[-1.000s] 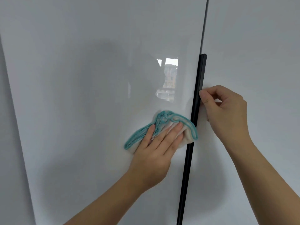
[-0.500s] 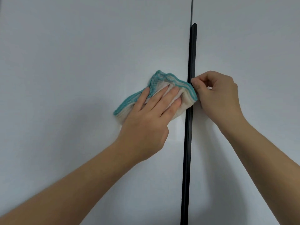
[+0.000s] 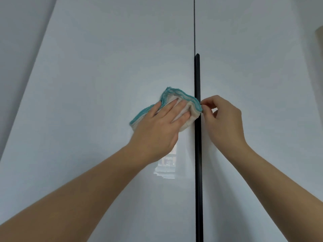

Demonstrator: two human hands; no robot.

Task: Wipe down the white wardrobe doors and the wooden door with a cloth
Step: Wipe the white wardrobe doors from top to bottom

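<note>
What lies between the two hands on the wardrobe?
Head view: the black handle runs vertically between the left hand and the right hand, and the cloth under the left hand reaches it.

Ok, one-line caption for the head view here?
Left hand presses a teal-edged cloth flat against the white wardrobe door; right hand, fingers curled, meets the cloth's edge at the black handle.

Two hands are in view: the left hand point(image 3: 157, 130) and the right hand point(image 3: 225, 119), each on a bare forearm, so two forearms. There is one cloth point(image 3: 189, 110), cream with a teal border. Two white wardrobe doors show, the left door point(image 3: 104, 67) and the right door point(image 3: 253, 58), with one long black handle point(image 3: 197, 75) between them. One bright window reflection point(image 3: 166, 166) sits on the left door.
</note>
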